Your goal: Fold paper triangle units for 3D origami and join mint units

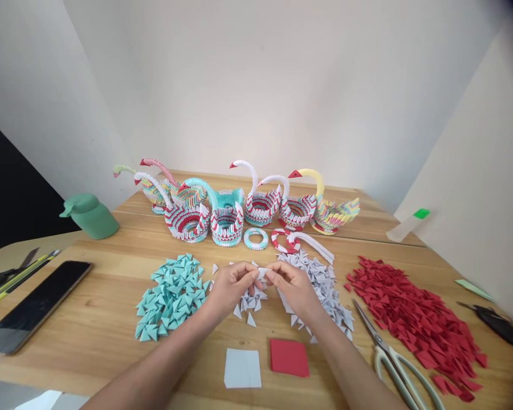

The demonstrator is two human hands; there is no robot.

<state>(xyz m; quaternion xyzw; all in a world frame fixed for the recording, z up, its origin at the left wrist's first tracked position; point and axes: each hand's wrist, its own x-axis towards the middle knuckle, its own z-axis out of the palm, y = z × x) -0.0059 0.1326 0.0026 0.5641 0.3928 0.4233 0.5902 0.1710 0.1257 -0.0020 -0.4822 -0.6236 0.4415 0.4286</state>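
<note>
Between my two hands, above the middle of the table, is a small piece of white paper (pixel 262 273), folded and pinched at both ends. My left hand (pixel 235 285) grips its left side with thumb and fingers. Its right side is in the fingertips of my right hand (pixel 293 285). Below them lies a small heap of white folded triangles (pixel 251 302). A larger pile of white triangles (pixel 325 287) spreads under and beyond my right wrist. Nearer me are a stack of white paper (pixel 243 369) and a stack of red paper (pixel 289 357).
Teal triangles (pixel 171 296) lie left, red triangles (pixel 414 313) right, beside scissors (pixel 385 347). Several paper swans (pixel 226 222) stand behind, with a teal-white ring (pixel 255 239), a red-white ring (pixel 284 241) and a loose white neck (pixel 314 245). A phone (pixel 34 307) and green jug (pixel 92 216) are far left.
</note>
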